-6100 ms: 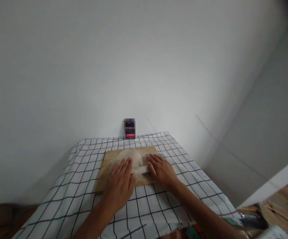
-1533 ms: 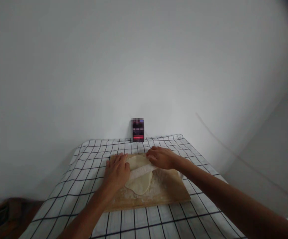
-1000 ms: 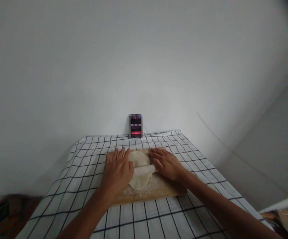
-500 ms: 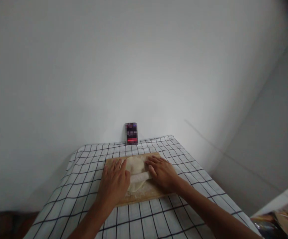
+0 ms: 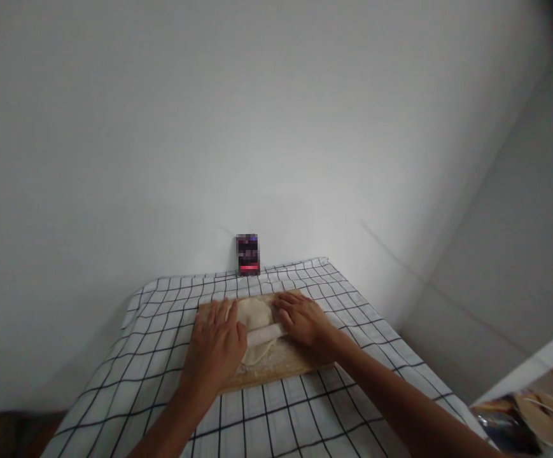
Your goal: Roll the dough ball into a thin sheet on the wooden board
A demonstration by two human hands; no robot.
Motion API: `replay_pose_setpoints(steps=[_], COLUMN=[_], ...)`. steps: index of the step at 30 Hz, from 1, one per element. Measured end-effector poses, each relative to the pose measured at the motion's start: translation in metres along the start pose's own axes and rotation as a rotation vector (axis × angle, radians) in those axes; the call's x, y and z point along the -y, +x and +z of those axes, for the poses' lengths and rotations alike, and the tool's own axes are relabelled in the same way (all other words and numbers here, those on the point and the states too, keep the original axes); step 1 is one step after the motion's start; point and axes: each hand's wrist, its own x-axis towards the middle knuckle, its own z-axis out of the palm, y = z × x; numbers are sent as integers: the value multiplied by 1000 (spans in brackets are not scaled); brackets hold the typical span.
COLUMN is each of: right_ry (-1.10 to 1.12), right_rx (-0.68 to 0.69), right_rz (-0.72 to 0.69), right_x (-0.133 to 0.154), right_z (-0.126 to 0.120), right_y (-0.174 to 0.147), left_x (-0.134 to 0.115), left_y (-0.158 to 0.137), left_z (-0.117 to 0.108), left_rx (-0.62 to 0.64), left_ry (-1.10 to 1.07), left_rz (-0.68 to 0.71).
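A pale rolling pin (image 5: 265, 335) lies across a flattened sheet of dough (image 5: 253, 313) on a floured wooden board (image 5: 276, 370). The dough shows on both the far and near sides of the pin. My left hand (image 5: 219, 340) rests palm down over the pin's left end, its fingers stretched forward toward the board's far edge. Over the right end lies my right hand (image 5: 305, 321), also palm down, with extended fingers angled to the left. Both ends of the pin are hidden under the hands.
A white cloth with dark checks (image 5: 257, 420) covers the table under the board. A dark, pixelated upright object (image 5: 248, 255) leans at the wall (image 5: 276, 127) behind the table. Blurred, partly cut-off items (image 5: 519, 420) lie low at the right.
The view has shifted slightly, so everything sits a little further left. Both hands remain on the rolling pin, which appears slightly further from me on the dough.
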Motion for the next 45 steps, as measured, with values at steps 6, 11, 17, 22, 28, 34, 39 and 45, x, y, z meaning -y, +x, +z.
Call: replay_pose_setpoints(steps=[6,11,17,22,28,34,39,45], right_ry=[-14,23,11,-38,-34,-14,-8,-47], right_rx=[-39,-71,-12,11,13,-35,-77,-129], right_rz=[35,39,50,58,84,47,54,25], right_x=[13,21,22,16,9,14,24,34], right_z=[-1,0,-2,-7,-8,-2,1,-3], right_y=[-30,-51,-53,-14,15,-16,-55,-82], left_x=[0,-6,-10,0,8,-4,-10,-12], left_y=[-20,-35,-37,-12,2,-16,-35,-63], left_z=[6,0,-5,2,11,4,4,6], left_rx=[-101,-100,-23,48,-6,-130,-121,-185], left_ry=[27,-19,-60,-26,18,-22,-84,-140], left_rz=[112,117,67,32,15,75,99,171])
